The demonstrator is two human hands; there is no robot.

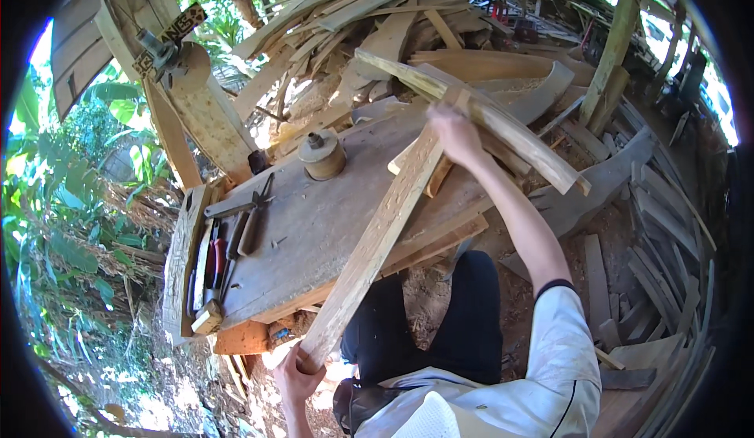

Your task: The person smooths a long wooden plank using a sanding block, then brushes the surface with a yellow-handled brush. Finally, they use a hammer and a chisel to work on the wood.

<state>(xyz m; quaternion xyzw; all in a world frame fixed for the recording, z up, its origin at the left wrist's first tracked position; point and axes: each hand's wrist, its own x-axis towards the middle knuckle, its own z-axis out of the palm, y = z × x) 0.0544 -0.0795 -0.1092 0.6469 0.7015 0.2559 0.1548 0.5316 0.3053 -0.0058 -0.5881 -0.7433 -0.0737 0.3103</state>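
A long flat wooden board slants across the workbench, its near end hanging past the front edge. My left hand is closed around that near end, thumb on the upper face. At the far end my right hand is closed on the wood, its fingers partly hidden. Beneath and beyond my right hand, several rough timber pieces lie crossed over the bench's right end. A round wooden block with a dark knob stands on the bench, left of the board.
Pliers, chisel-like tools and handles lie in a tool rack at the bench's left end. A tall wooden post rises behind it. Offcuts are heaped at the back, and more scrap planks cover the ground at right.
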